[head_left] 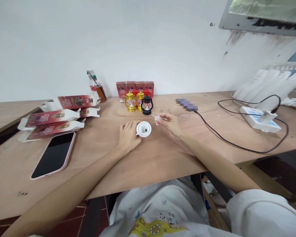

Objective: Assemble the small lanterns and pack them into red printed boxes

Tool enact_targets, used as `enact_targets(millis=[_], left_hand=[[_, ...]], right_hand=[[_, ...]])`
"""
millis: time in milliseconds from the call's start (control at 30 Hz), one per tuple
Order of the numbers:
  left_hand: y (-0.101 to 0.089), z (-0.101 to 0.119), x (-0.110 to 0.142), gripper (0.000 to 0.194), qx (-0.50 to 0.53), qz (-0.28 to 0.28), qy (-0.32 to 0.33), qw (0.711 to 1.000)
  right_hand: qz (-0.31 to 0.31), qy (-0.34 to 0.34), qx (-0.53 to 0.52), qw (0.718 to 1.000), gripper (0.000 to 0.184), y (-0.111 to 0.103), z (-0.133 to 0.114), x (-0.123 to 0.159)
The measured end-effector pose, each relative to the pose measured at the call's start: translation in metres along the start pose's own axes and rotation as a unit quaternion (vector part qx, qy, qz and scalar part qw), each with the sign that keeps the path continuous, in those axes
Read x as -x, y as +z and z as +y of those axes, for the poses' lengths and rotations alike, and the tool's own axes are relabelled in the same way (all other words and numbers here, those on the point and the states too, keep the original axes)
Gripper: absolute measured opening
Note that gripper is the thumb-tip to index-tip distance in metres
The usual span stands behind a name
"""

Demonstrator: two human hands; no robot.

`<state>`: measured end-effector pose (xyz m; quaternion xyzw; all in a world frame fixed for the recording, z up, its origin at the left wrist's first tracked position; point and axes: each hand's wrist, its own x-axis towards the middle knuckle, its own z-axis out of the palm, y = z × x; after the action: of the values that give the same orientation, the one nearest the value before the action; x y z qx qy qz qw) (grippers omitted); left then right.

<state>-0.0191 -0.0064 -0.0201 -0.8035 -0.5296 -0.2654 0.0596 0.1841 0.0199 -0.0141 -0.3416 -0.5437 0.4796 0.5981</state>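
My left hand (129,134) is closed around a white mini lantern (143,129), whose round base faces me. Small metallic and dark parts show in the recess of that base. To its right, my right hand (169,124) pinches a small whitish, translucent piece (157,119) between thumb and fingertips, apart from the lantern. What exactly this piece is, I cannot make out. Just beyond my hands a black mini lantern (147,106) stands upright, with a gold mini lantern (130,102) and another gold one beside it. Red lanterns (146,92) are partly hidden behind them.
Several red printed boxes (121,89) stand by the wall. Open flattened boxes (51,118) and a phone (53,154) lie left. Near the boxes is a container of brown liquid (100,93). On the right are a cable (227,144), a power strip (259,119) and white plastic bags (266,85).
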Motion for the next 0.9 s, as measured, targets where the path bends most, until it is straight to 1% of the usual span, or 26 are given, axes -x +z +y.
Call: enact_targets(millis=[100,267,367,467,600,667,767,833,900], left_hand=[[0.0,0.0,0.0,0.038,-0.001,0.001,0.002,1.0],[0.001,0.0,0.0,0.037,-0.003,0.003,0.001,1.0],[0.001,0.0,0.0,0.038,0.0,0.007,0.002,1.0],[0.001,0.001,0.0,0.04,0.002,0.006,0.002,1.0],[0.0,0.001,0.0,0.038,0.0,0.008,0.0,1.0],[0.001,0.0,0.0,0.038,0.001,0.01,0.0,1.0],[0.001,0.0,0.0,0.038,0.003,0.011,0.001,1.0],[0.001,0.0,0.0,0.038,0.003,0.011,0.002,1.0],[0.001,0.0,0.0,0.038,0.001,0.01,0.001,1.0]], right_hand=[[-0.006,0.004,-0.003,1.0,0.031,0.004,-0.001,0.004],[-0.03,-0.045,0.042,0.998,0.023,0.012,-0.008,0.012],[-0.039,-0.048,0.054,0.997,0.024,0.016,-0.011,0.016],[-0.039,-0.046,0.049,0.997,0.03,0.018,-0.012,0.019],[-0.047,-0.038,0.043,0.997,0.028,0.02,-0.011,0.021],[-0.035,-0.035,0.036,0.998,0.03,0.02,-0.01,0.021],[0.012,-0.047,0.055,0.997,0.03,0.019,-0.008,0.02],[0.033,-0.07,0.084,0.993,0.027,0.018,-0.006,0.019],[0.026,-0.102,0.098,0.99,0.028,0.018,-0.004,0.02]])
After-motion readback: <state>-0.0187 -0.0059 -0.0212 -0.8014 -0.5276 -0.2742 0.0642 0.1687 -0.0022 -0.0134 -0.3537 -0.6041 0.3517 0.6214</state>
